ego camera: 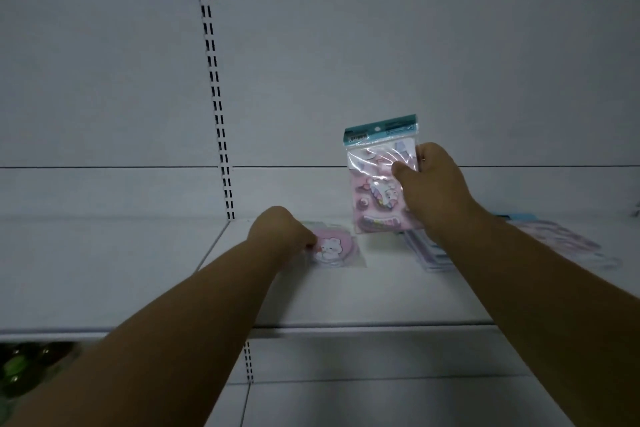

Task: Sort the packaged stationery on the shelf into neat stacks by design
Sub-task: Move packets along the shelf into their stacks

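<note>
My right hand holds a clear packet of pink unicorn stickers with a teal header upright above the white shelf. My left hand rests on the shelf, its fingers pinching the left edge of a flat packet with a round pink bunny design. Below the raised packet lies a stack of packets, partly hidden by my right forearm. More pastel packets lie spread flat to the right of that arm.
A slotted metal upright runs down the white back panel left of centre. A lower shelf level shows beneath, with green objects at the bottom left corner. A teal-edged packet lies at the far right.
</note>
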Motion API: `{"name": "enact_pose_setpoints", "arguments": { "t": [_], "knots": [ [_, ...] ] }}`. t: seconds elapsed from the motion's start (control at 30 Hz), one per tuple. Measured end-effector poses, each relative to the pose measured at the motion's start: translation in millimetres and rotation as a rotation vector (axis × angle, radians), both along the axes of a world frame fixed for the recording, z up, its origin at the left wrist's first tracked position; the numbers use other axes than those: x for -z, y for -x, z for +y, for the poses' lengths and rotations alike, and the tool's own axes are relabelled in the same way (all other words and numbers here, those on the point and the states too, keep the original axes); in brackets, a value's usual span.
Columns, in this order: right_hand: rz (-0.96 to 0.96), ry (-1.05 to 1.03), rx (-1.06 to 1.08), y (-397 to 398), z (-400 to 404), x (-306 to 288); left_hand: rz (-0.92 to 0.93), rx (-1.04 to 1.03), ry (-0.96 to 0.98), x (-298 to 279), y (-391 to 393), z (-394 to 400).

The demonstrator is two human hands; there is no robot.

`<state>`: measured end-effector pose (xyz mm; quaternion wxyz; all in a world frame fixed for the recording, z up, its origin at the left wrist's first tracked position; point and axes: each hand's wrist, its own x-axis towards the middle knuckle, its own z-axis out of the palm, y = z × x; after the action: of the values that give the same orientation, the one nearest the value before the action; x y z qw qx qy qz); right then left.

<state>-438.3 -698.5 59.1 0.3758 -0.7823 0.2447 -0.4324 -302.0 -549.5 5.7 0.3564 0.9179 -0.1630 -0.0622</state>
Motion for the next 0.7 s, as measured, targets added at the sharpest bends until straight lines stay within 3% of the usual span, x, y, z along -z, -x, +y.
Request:
{"name": "enact_pose_setpoints", "arguments": {
  "t": [0.2, 0.3, 0.47, 0.7],
  "knots": [
    [0.018, -0.111, -0.012, 3.2, 5.1, 9.2, -0.169, 0.064, -0.114, 4.9, 2.4, -2.0],
    [0.009, -0.125, 0.016, 7.6, 5.3, 7.4, -0.348, 0.118, 0.044, -0.9, 10.7, -6.6],
    [-0.044, -0.086, 0.118, 35.9, -3.9, -6.4, -0.25, 0.434, 0.482, -18.7, 60.1, -28.9],
    [-0.064, -0.043, 0.265, 111.3, -60.8, -29.4, -0.193, 0.622, 0.492, -26.5, 120.5, -94.9]
  ]
}}
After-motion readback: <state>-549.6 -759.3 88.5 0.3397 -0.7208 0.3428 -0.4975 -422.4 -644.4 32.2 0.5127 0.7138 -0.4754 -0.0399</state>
